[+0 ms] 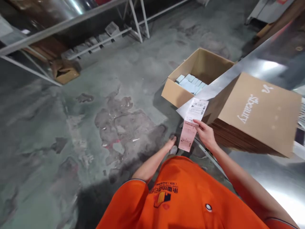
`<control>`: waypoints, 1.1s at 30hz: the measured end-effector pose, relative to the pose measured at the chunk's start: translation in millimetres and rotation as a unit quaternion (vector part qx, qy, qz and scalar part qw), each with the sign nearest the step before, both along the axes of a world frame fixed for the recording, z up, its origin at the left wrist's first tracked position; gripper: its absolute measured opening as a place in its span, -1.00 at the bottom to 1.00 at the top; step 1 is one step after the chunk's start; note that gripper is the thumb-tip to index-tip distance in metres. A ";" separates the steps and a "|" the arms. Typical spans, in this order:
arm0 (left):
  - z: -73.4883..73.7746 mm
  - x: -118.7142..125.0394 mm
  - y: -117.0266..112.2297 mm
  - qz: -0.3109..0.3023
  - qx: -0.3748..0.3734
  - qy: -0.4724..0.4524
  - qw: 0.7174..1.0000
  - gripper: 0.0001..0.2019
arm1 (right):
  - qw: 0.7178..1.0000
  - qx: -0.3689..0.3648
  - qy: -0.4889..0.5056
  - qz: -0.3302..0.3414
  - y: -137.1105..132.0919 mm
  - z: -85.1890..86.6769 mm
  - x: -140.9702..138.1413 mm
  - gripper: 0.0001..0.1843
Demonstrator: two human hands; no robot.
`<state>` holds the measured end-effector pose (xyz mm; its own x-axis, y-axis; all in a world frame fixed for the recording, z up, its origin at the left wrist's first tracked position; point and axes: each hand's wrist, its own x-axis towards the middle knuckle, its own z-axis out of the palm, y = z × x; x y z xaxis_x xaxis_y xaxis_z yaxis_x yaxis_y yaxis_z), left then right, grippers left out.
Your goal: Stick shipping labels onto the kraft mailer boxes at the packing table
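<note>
Rack (71, 41): metal frame at the far left, with grey packs lying on its low rail.
Small box (64, 71): brown and open, on the floor under the rack, well apart from the person.
Floor (107, 127): stained concrete across the whole left and middle.
Left hand (170, 142): hangs low beside the orange shirt and touches nothing. I cannot tell whether its grip is open or closed.
Paper slip (190, 130): white at the top and pink below, held upright in front of the tabletop's near corner. It hangs free, so a firm mid-length pinch probably keeps it flat and readable.
Open carton (176, 92): on the floor just past the slip, part-filled with pale blue packs.
Right hand (206, 135): grip closed on the slip's right edge.
Flat cartons (259, 111): a thick stack just beside the right hand. Its overhanging top sheet could catch the slip.
Tabletop (274, 66): shiny metal, carrying the stack at the right.
</note>
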<state>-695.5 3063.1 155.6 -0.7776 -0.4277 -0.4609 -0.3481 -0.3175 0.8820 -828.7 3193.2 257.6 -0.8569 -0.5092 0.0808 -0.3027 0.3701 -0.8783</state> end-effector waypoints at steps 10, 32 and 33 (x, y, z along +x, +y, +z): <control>124.5 -72.0 0.9 -0.276 -0.042 0.189 0.942 -0.42 | 0.988 -0.058 0.121 0.070 61.7 62.4 11.2 -0.73; 221.6 -216.8 182.4 -0.070 0.079 -0.081 0.991 -0.86 | 0.915 0.033 0.004 -0.403 454.4 38.3 -204.0 -0.81; 220.0 -217.7 183.9 -0.069 0.060 -0.091 0.992 -0.87 | 0.914 0.044 0.002 -0.404 472.6 30.3 -225.4 -0.84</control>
